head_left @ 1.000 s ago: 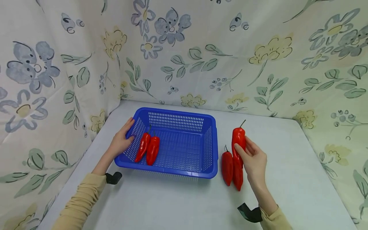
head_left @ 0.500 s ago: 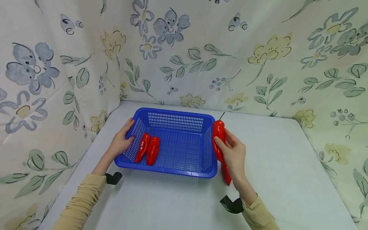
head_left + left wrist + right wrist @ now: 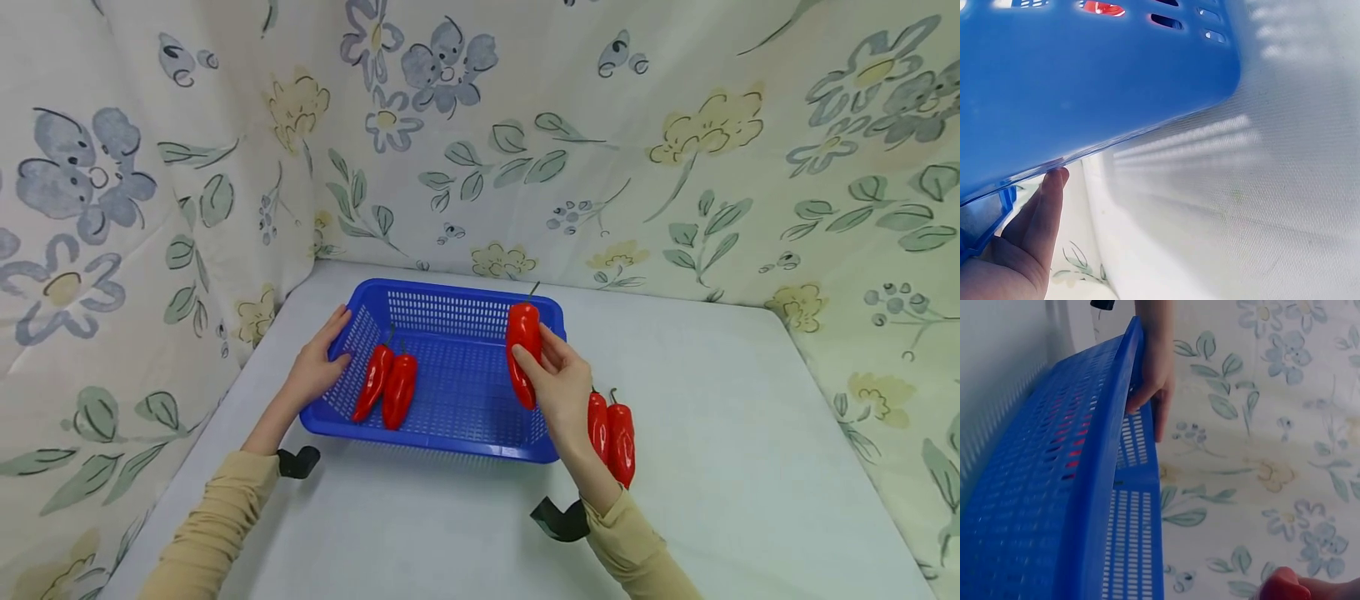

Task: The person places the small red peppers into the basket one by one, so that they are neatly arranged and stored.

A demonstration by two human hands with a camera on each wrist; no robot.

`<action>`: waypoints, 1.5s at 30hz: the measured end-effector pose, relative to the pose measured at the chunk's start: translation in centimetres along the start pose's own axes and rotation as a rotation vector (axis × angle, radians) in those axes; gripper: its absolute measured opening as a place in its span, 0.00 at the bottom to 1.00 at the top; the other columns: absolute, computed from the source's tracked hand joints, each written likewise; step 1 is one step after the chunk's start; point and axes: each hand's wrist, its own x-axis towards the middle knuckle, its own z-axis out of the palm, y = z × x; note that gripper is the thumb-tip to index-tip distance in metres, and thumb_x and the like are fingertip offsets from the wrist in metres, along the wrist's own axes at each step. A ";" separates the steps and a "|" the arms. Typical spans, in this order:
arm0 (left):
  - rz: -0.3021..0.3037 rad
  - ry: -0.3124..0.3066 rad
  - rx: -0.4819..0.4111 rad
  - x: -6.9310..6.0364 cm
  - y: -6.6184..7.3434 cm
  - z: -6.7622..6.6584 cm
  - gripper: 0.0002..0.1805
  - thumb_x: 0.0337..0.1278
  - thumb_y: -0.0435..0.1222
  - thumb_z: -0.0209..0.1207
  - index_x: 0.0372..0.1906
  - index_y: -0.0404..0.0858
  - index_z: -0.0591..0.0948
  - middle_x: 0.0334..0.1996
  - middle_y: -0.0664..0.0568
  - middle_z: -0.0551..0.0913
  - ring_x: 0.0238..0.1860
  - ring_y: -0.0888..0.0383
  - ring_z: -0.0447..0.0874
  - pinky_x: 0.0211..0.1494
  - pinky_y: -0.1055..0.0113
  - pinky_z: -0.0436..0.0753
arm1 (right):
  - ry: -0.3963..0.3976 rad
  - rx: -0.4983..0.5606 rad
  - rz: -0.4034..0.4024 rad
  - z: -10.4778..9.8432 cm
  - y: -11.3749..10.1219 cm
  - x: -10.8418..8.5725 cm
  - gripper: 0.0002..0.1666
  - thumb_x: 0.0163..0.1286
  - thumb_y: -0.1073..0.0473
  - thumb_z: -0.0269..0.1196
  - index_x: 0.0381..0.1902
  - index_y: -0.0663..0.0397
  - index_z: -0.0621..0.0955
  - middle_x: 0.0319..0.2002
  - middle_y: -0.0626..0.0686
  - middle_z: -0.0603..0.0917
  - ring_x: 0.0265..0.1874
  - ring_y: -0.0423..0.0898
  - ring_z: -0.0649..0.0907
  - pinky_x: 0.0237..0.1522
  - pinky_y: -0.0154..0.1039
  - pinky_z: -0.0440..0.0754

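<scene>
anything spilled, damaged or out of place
Nothing stands out. The basket looks undamaged, two peppers lie side by side in it, the right hand holds a third pepper, and two more peppers lie together on the table.

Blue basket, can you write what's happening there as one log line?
left hand: holds blue basket | right hand: grips red pepper over it | inside: two peppers | on table: two others

Floral cloth (image 3: 480, 200) runs all along the back of the white surface (image 3: 720, 400), sweeping round its left and right sides!
</scene>
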 end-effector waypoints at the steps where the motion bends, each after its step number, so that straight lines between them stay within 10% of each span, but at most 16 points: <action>1: 0.001 -0.001 0.000 0.0 0.0 0.0 0.39 0.56 0.24 0.50 0.74 0.37 0.53 0.76 0.46 0.47 0.74 0.39 0.47 0.72 0.38 0.53 | -0.001 0.006 -0.007 0.3 -0.1 0.0 0.34 0.63 0.54 0.65 0.67 0.51 0.70 0.61 0.57 0.77 0.58 0.54 0.79 0.53 0.47 0.80; 28: -0.015 -0.011 -0.008 0.1 0.2 0.1 0.39 0.56 0.24 0.49 0.74 0.39 0.53 0.77 0.47 0.46 0.75 0.40 0.45 0.72 0.39 0.52 | -0.087 0.073 0.041 8.3 -1.1 0.4 0.31 0.61 0.57 0.66 0.62 0.58 0.74 0.56 0.59 0.81 0.53 0.55 0.82 0.51 0.47 0.82; 45: -0.005 -0.001 0.007 0.1 -0.1 0.1 0.39 0.57 0.24 0.50 0.74 0.39 0.53 0.76 0.47 0.46 0.75 0.39 0.47 0.71 0.38 0.54 | -0.156 -0.054 0.423 11.5 0.5 1.1 0.29 0.58 0.58 0.69 0.57 0.63 0.77 0.53 0.61 0.82 0.48 0.53 0.84 0.50 0.44 0.83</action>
